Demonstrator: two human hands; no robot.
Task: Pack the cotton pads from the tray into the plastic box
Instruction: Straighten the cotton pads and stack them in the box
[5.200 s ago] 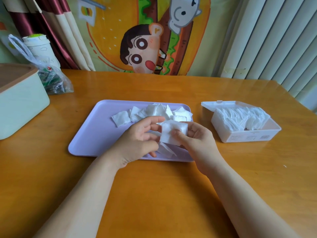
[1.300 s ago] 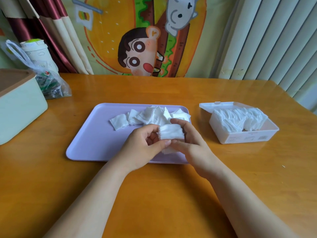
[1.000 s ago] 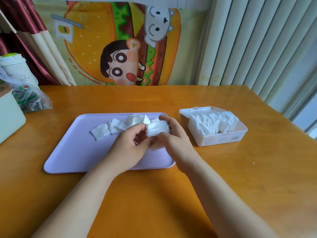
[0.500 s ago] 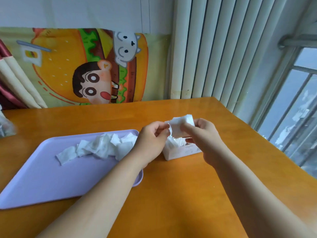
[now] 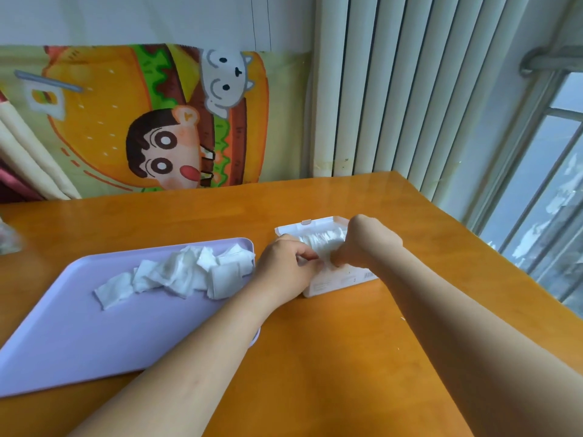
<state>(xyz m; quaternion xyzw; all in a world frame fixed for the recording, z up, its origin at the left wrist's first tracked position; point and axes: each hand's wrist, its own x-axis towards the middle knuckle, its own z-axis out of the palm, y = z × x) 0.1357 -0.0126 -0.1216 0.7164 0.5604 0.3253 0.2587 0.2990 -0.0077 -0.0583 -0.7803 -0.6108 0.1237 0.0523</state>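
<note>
A lilac tray (image 5: 79, 335) lies on the wooden table with a loose heap of white cotton pads (image 5: 186, 272) along its far right side. To the right of it stands the white plastic box (image 5: 334, 280), lid open, with pads packed upright inside. My left hand (image 5: 284, 266) and my right hand (image 5: 359, 244) are both down at the box's open top, fingers closed on a stack of cotton pads (image 5: 321, 244) pressed in among the packed ones. The hands hide most of the box's inside.
The table's right edge (image 5: 492, 247) runs close behind the box, with vertical blinds and a window beyond. A cartoon cloth hangs on the back wall. A plastic bag (image 5: 6, 238) shows at the far left edge.
Both hands carried the stack of pads from over the tray rightward to the box and lowered it into the open top. The view swung to the right.
</note>
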